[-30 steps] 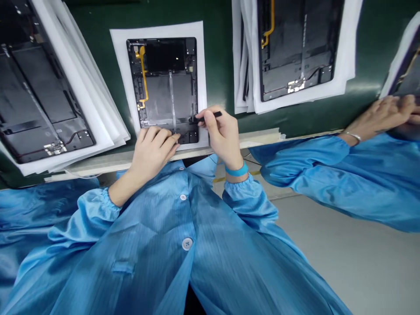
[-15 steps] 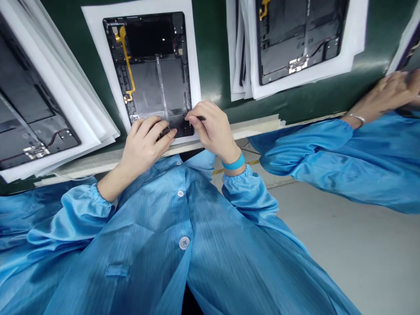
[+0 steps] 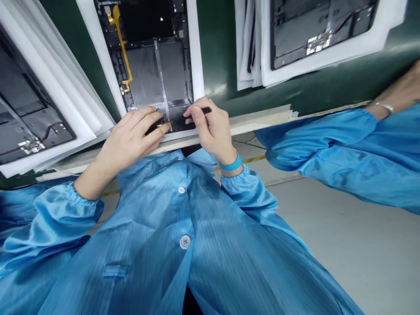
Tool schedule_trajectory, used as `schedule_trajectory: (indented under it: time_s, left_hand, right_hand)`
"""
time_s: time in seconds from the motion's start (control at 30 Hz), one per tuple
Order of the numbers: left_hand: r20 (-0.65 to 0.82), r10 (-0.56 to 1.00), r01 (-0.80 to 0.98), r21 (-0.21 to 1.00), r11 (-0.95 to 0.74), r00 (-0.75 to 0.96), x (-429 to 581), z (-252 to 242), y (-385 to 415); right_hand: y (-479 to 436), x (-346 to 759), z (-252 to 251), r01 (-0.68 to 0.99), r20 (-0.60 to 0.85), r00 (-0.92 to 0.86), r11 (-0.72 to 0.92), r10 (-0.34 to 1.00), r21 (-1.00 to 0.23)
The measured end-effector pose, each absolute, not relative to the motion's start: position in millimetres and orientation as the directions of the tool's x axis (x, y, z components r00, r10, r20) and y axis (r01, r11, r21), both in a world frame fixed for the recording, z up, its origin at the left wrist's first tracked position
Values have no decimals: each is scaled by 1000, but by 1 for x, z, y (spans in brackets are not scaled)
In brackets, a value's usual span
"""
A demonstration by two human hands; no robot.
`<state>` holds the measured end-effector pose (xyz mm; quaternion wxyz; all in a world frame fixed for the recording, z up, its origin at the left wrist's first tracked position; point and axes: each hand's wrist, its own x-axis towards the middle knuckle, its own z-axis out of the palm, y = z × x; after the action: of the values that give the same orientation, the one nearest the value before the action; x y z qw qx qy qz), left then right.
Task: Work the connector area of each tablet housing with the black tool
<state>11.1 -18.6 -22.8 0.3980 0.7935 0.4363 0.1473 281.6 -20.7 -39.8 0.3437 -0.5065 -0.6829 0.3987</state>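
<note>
Tablet housing [image 3: 154, 70] lies open on a white foam sheet [image 3: 197, 52], its top end cut off by the frame, its lower end just past the bench's taped edge strip [image 3: 259, 119]. Inside: yellow flex cable [image 3: 122, 52] along the left side, clear strip [image 3: 160, 74] running lengthwise down the middle.

Left hand [image 3: 129, 135] reaches in from the near side, fingers stretched and slightly curved, fingertips [image 3: 163, 114] on the housing's lower end. Small dark part with gold contacts [image 3: 159, 127] sits right under the index and middle fingertips, touching them. Whether it is pinched or only pressed, cannot tell.

Right hand [image 3: 210, 129], blue wristband [image 3: 231, 164] at the wrist, closes thumb and forefinger on a slim black tool [image 3: 206, 110]. Its far end sticks out past the knuckles; its working tip is hidden behind the fingers, over the housing's lower right corner. The two hands stand just apart.

Blue smock [image 3: 183, 218] fills the foreground. More tablet housings on foam sheets lie on the green bench [image 3: 219, 57], one stack at left [image 3: 22, 118], one at upper right [image 3: 318, 30]. Co-worker's blue sleeve [image 3: 331, 159] and hand [image 3: 402, 89], with metal bracelet [image 3: 383, 106], at far right.
</note>
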Motion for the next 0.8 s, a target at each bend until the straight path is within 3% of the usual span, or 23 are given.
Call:
schedule_trajectory:
  time_s: [0.1, 0.3, 0.47, 0.67, 0.8]
  left_hand:
    - [-159, 767, 598, 729, -334, 622, 7, -19, -16]
    - [-136, 647, 585, 593, -553, 750, 6, -13, -6]
    - [-151, 541, 538, 490, -686, 827, 9, -2, 4]
    - [-188, 499, 529, 414, -740, 846, 13, 5, 11]
    - [-191, 515, 542, 438, -717, 836, 16, 4, 10]
  right_hand:
    - [-24, 275, -46, 425, 99, -268, 209, 958, -881]
    - [-23, 273, -58, 433, 267, -273, 366, 924, -824]
    - [-23, 273, -61, 459, 318, -276, 415, 907, -786]
    - [-22, 273, -59, 471, 273, -308, 396, 911, -789]
    - [-20, 272, -60, 464, 243, -315, 372, 918, -804]
